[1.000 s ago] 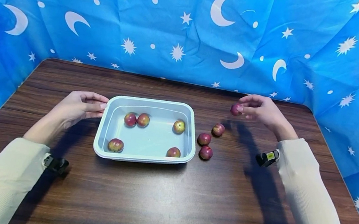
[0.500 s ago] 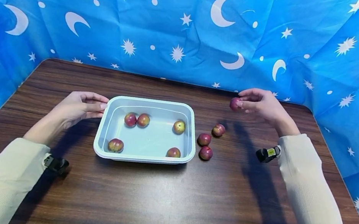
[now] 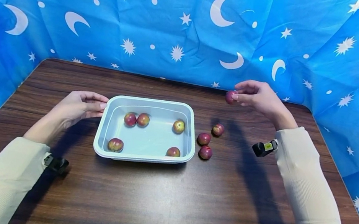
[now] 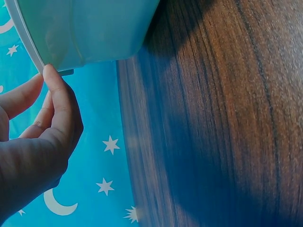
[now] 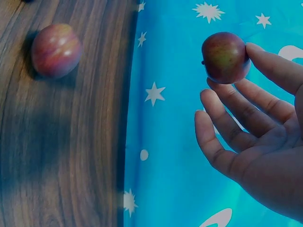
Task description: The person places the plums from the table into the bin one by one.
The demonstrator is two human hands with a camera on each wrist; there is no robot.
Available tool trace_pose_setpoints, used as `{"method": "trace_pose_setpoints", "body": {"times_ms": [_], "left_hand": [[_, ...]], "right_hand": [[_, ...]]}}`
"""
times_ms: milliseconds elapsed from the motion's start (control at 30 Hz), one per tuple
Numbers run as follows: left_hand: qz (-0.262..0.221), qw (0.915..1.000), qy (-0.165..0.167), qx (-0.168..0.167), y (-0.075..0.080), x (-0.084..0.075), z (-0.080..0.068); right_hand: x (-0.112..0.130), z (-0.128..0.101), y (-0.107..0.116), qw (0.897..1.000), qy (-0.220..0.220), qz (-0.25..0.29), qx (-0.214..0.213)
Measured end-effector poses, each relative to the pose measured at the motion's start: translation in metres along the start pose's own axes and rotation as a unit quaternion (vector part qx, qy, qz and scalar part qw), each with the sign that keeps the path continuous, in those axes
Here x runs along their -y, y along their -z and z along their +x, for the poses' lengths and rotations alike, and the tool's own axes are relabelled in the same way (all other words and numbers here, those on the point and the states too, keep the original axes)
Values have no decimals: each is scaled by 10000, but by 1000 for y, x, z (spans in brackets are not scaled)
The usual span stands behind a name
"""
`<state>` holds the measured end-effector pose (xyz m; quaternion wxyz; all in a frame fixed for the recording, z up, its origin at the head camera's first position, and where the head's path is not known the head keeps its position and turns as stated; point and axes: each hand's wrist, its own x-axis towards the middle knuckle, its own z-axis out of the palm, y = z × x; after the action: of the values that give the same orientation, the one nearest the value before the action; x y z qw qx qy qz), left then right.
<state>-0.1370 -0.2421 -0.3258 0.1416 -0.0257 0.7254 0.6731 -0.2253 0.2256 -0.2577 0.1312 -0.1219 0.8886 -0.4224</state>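
A white plastic tub (image 3: pixel 144 158) stands on the table with several red and yellowish plums in it, among them one plum (image 3: pixel 115 145) at its near left. At the tub's left end my left hand (image 3: pixel 77 108) pinches the rim between thumb and fingers, as the left wrist view also shows at the tub's rim (image 4: pixel 32 47). Up in the air beyond the tub's right end, my right hand (image 3: pixel 259 99) holds a dark red plum (image 5: pixel 226 57) by thumb and fingertips. The other fingers of that hand spread loosely below the plum in the right wrist view.
Three more plums lie on the table right of the tub: a far plum (image 3: pixel 218 130), a middle plum (image 3: pixel 204 139) and a near plum (image 3: pixel 205 152). The dark wooden table (image 3: pixel 151 204) ends at a blue star-and-moon curtain (image 3: pixel 165 21) behind.
My right hand has risen and moved slightly left with the plum in its fingers. The left hand, the tub and the other plums stay where they were.
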Motion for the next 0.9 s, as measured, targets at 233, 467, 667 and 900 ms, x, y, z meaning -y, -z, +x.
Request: {"method": "trace_pose_setpoints", "body": {"times_ms": [233,467,667,900], "left_hand": [[42,10000,42,6,1,-1,1],[30,10000,56,16,0,-2,1],[-21,10000,36,20,1,-2,1],[-186,9998,10,36,0,-1,0]], "right_hand": [[12,5,-3,9999,136,-75,22],[25,7,-8,9989,403,-183,152],[35,9,-17,9980,566,-89,258],[46,9,-30,9961,692,-43,542]]}}
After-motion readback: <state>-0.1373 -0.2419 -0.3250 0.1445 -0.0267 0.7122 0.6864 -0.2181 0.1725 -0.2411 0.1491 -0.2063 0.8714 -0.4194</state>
